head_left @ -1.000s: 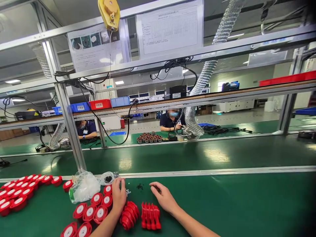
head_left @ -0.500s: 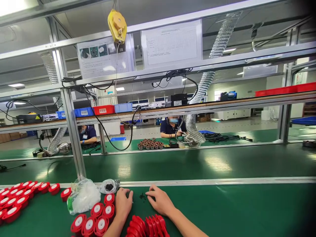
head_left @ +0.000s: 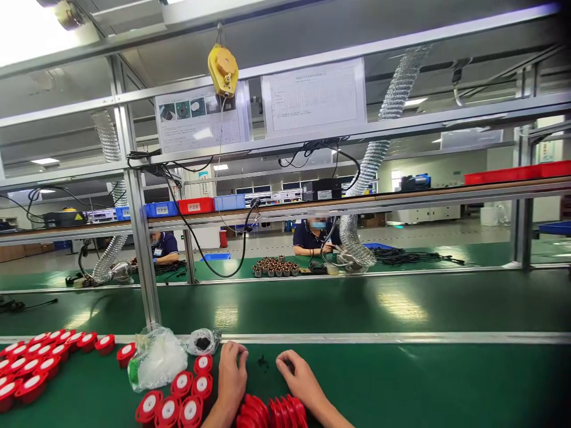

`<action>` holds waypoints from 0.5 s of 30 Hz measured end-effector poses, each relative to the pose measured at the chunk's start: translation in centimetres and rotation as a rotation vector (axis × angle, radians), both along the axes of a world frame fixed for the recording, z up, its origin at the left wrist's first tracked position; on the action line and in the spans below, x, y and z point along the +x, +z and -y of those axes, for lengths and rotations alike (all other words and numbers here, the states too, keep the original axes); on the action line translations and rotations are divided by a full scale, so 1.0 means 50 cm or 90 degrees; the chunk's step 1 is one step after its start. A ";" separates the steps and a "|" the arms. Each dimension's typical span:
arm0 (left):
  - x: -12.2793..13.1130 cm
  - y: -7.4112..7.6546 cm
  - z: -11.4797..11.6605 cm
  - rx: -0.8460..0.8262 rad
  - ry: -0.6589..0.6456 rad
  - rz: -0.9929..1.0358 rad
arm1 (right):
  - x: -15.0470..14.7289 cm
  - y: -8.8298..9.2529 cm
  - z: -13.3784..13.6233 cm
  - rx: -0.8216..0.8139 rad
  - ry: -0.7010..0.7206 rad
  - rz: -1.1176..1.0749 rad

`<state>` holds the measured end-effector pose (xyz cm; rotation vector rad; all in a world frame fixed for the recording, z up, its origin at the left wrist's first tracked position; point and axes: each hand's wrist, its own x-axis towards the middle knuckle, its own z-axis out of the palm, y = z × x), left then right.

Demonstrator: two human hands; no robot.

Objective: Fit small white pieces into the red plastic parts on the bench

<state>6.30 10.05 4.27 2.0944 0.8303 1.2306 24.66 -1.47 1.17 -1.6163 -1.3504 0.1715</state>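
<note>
My left hand (head_left: 232, 371) rests on the green mat with its fingers curled down at a spot beside a few tiny black parts (head_left: 263, 361). My right hand (head_left: 300, 375) lies just right of those parts, fingers bent toward them. What either hand holds, if anything, is hidden. Red round discs with white centres (head_left: 182, 395) lie in a cluster left of my left hand. Two stacks of red finned parts (head_left: 270, 412) sit between my wrists at the bottom edge.
A clear plastic bag (head_left: 157, 358) and a smaller bag of black bits (head_left: 202, 342) lie at the mat's far edge. More red discs (head_left: 33, 362) spread at left. An aluminium post (head_left: 143, 261) rises behind them. Two people work across the green conveyor (head_left: 357, 300).
The camera tilted upward, so the hands and red parts slid lower in view. Both hands drew closer together around the small black parts.
</note>
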 end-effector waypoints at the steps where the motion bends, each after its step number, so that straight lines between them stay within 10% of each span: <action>1: -0.007 0.001 0.016 -0.012 -0.031 0.019 | -0.007 -0.001 0.010 0.008 0.012 -0.025; 15: 0.030 -0.074 0.078 -0.528 -0.360 0.080 | -0.055 0.011 0.047 0.098 0.150 -0.249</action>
